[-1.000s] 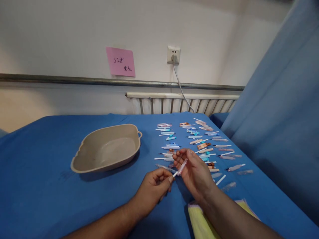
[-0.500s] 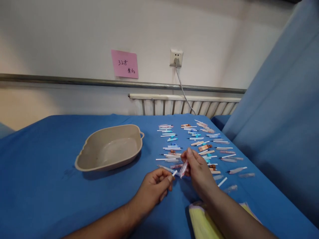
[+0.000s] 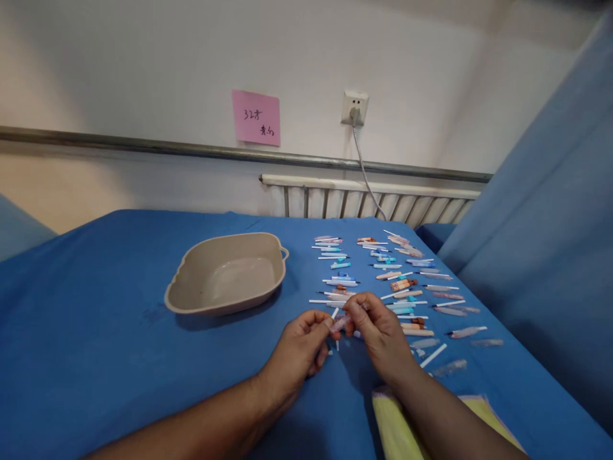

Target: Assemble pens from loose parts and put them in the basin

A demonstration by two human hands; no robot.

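Note:
Over the blue sheet, my left hand (image 3: pixel 304 345) pinches a thin white stick (image 3: pixel 335 313), which looks like a pen refill. My right hand (image 3: pixel 383 329) is closed on a clear, pinkish pen barrel (image 3: pixel 341 323). The barrel's near end meets my left fingertips; whether the stick is inside it, I cannot tell. Beyond and to the right lie rows of pen parts: white refills (image 3: pixel 433 355), translucent barrels (image 3: pixel 450 368), light blue pieces (image 3: pixel 340 265) and brown patterned pieces (image 3: pixel 403 285). Some parts beneath my hands are hidden.
A beige plastic basin (image 3: pixel 225 306) stands to the left on the blue sheet (image 3: pixel 119 383). Yellow cloth (image 3: pixel 395 425) lies under my right forearm. Behind are a white radiator (image 3: pixel 325 201) and a plugged socket (image 3: pixel 355 108); a blue curtain (image 3: pixel 541 211) hangs at right.
My hands have come closer together, and the barrel has swung from steep to nearly level, its end now at my left fingers. The view has shifted slightly left.

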